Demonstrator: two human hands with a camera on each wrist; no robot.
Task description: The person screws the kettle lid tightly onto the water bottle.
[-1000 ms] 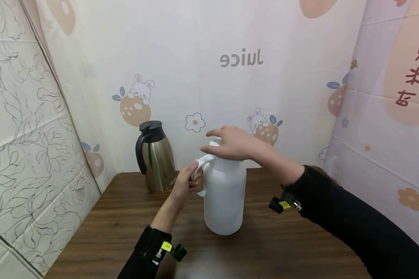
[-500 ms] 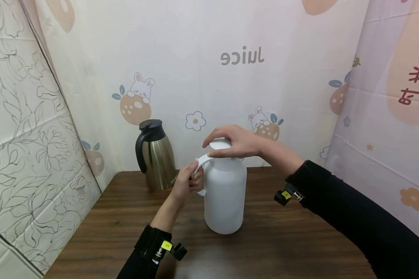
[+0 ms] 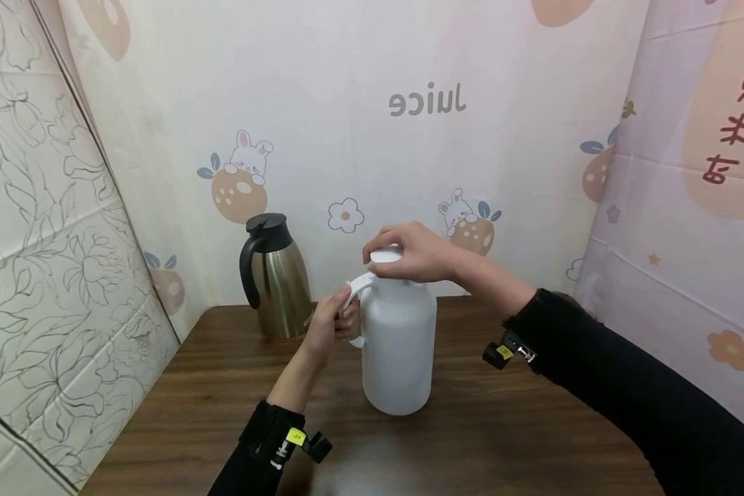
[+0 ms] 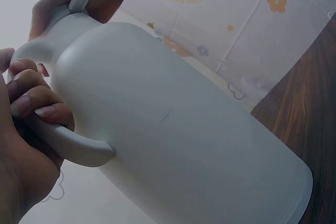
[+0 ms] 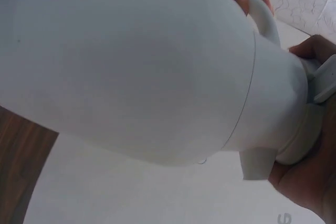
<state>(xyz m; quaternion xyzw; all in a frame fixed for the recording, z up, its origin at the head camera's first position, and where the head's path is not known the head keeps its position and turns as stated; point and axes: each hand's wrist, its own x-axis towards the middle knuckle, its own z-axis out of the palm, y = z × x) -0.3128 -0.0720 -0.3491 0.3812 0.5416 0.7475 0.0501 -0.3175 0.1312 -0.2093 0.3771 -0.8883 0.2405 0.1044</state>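
A white thermos jug (image 3: 398, 351) stands upright on the brown wooden table (image 3: 235, 406). My left hand (image 3: 330, 324) grips its curved handle (image 4: 79, 148), and the fingers wrap round it in the left wrist view. Over the top, my right hand (image 3: 417, 253) holds the white lid (image 3: 384, 255), thumb on the near side and fingers on the far side. The lid sits on the jug's neck. In the right wrist view the palm lies against the lid (image 5: 302, 135), and the spout (image 5: 257, 163) sticks out below it.
Behind and to the left stands a gold steel thermos jug (image 3: 283, 289) with a black handle and lid. A printed curtain (image 3: 347, 151) hangs behind the table, and more printed cloth (image 3: 669, 227) hangs on the right.
My right hand has come down from above the lid, and its fingers have closed round it. The left hand keeps its grip on the handle; the jug stays in place.
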